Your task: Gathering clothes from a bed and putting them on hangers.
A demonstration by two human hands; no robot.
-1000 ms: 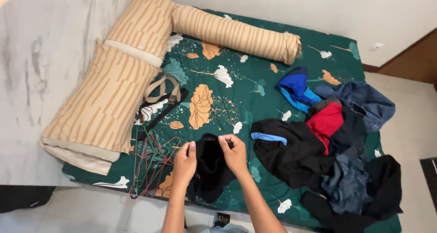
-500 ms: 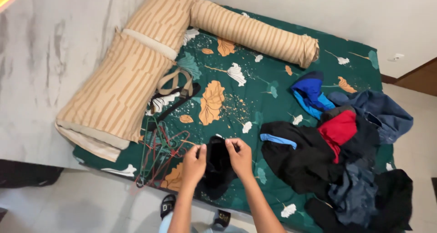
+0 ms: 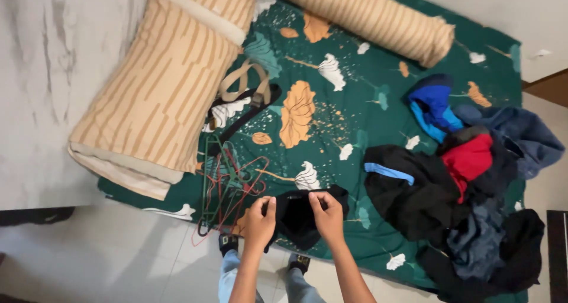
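Partly hidden behind the two hands, a small black garment (image 3: 297, 217) is held up over the near edge of the bed, so its kind cannot be made out; only a dark crumpled shape is seen between and below the fingers. Its upper edge is pinched by the left hand (image 3: 259, 220) on one side and by the right hand (image 3: 327, 215) on the other, fingers pressed together on the cloth. The pile of clothes (image 3: 467, 208) at the right is cut off by the lower frame edge, and single pieces in it are hard to separate beyond a red one, blue ones and several black. A tangle of wire hangers (image 3: 228, 181) is seen beside the left hand, with a tan strap (image 3: 242, 84) above it. Everything is laid on a green flowered bedsheet (image 3: 355, 102), where two striped beige pillows (image 3: 160, 84) and a matching bolster (image 3: 367, 16) are also placed. Pale floor tiles (image 3: 118, 255) are seen below the bed.
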